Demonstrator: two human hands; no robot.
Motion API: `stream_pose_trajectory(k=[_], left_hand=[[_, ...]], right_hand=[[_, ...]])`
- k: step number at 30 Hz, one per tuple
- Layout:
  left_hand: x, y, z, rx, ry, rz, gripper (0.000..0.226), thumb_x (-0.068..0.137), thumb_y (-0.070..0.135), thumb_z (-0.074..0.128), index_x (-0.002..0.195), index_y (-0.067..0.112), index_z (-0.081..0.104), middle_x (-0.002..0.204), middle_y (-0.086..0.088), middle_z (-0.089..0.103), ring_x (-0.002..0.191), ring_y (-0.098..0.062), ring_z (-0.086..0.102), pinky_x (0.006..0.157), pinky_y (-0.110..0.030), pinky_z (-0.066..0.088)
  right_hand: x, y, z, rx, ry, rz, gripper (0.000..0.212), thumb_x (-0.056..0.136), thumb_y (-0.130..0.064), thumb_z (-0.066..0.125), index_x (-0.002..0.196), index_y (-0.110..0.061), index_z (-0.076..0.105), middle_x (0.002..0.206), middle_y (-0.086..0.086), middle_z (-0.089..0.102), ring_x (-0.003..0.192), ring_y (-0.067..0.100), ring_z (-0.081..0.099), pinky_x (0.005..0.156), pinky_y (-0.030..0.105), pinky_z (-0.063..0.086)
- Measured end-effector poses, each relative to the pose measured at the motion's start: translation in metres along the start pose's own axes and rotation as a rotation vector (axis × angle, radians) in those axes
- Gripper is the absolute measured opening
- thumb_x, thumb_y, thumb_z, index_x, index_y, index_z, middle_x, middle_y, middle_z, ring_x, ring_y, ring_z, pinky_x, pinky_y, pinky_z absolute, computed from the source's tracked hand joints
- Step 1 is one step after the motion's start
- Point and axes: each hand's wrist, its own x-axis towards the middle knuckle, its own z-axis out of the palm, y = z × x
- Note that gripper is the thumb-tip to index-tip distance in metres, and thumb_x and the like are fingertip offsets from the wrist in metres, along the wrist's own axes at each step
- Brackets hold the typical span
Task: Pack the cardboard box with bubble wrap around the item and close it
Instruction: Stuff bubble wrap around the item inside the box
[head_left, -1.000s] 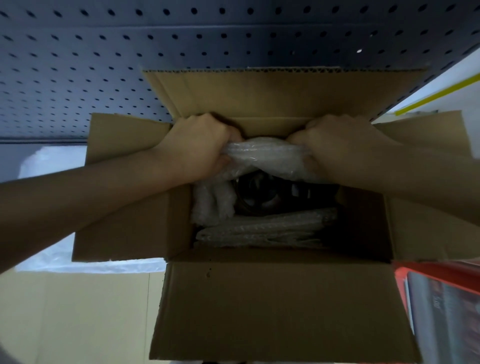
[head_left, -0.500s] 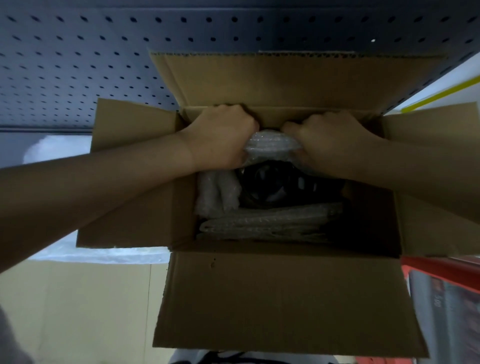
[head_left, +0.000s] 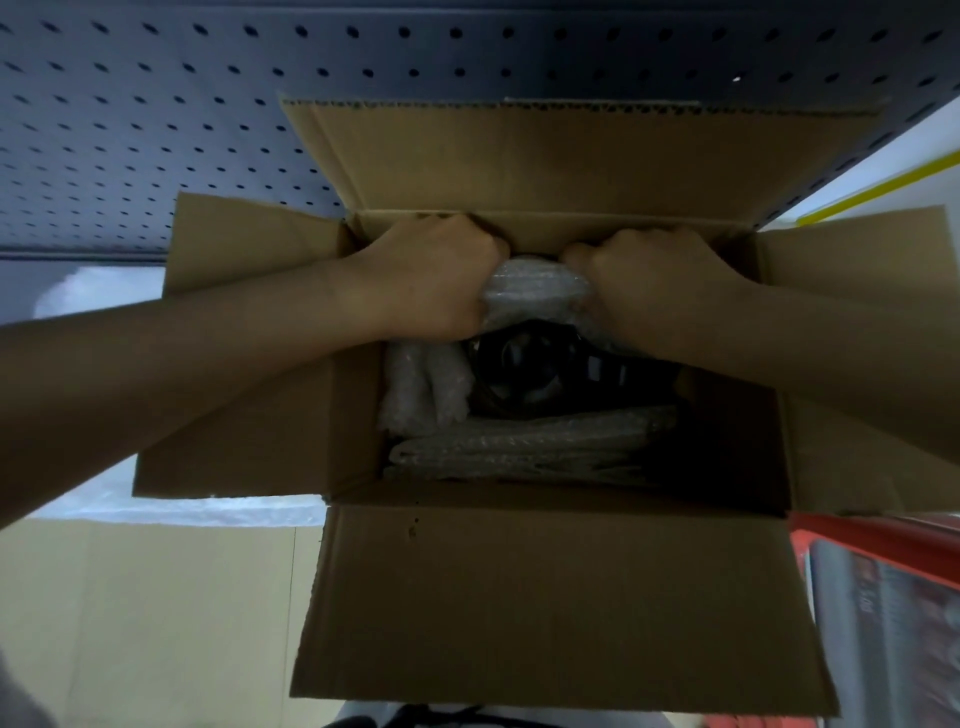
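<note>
Your left hand (head_left: 434, 278) and right hand (head_left: 657, 283) grip the bubble wrap wad (head_left: 535, 286), lying left-to-right along the open cardboard box's (head_left: 545, 613) far wall; fingers hidden; the black item (head_left: 524, 369) is indistinct.

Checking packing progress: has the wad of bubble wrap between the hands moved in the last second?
Yes. The bubble wrap wad has been pushed toward the box's far wall, bunching smaller.

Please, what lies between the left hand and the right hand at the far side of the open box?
In the head view, a wad of bubble wrap lies between the left hand and the right hand; both grip it against the cardboard box's far wall.
</note>
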Motion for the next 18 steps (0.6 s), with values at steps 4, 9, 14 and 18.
stream_pose_trajectory(k=[4, 9, 14, 18], left_hand=[[-0.006, 0.006, 0.001, 0.078, 0.086, 0.021, 0.048, 0.080, 0.046, 0.064, 0.117, 0.017, 0.055, 0.108, -0.005, 0.064, 0.093, -0.023, 0.062, 0.074, -0.033, 0.051], [-0.004, 0.008, 0.001, 0.102, 0.124, -0.017, 0.036, 0.084, 0.041, 0.060, 0.111, 0.018, 0.058, 0.104, -0.005, 0.065, 0.088, -0.023, 0.063, 0.069, -0.034, 0.050], [-0.002, 0.011, 0.000, 0.113, 0.115, -0.044, 0.033, 0.084, 0.038, 0.060, 0.111, 0.018, 0.061, 0.104, -0.006, 0.065, 0.091, -0.026, 0.063, 0.066, -0.031, 0.042], [0.000, 0.014, -0.003, 0.103, 0.101, -0.076, 0.032, 0.082, 0.032, 0.061, 0.109, 0.016, 0.062, 0.102, -0.009, 0.064, 0.090, -0.030, 0.062, 0.067, -0.035, 0.043]], right_hand=[[-0.013, -0.006, -0.008, -0.085, 0.046, 0.061, 0.026, 0.085, -0.021, 0.066, 0.108, -0.010, 0.057, 0.095, 0.011, 0.064, 0.080, 0.029, 0.062, 0.060, 0.031, 0.043], [-0.046, -0.030, -0.023, -0.156, 0.125, 0.018, 0.038, 0.067, -0.030, 0.083, 0.091, -0.007, 0.065, 0.086, 0.012, 0.066, 0.072, 0.030, 0.062, 0.055, 0.027, 0.034], [-0.058, -0.047, -0.004, -0.020, -0.194, 0.153, 0.049, 0.090, -0.050, 0.052, 0.123, -0.014, 0.054, 0.121, 0.007, 0.061, 0.107, 0.025, 0.060, 0.086, 0.036, 0.051], [-0.045, -0.037, 0.010, -0.001, -0.286, 0.153, 0.031, 0.095, -0.029, 0.053, 0.121, -0.011, 0.054, 0.117, 0.009, 0.061, 0.102, 0.023, 0.061, 0.076, 0.031, 0.049]])
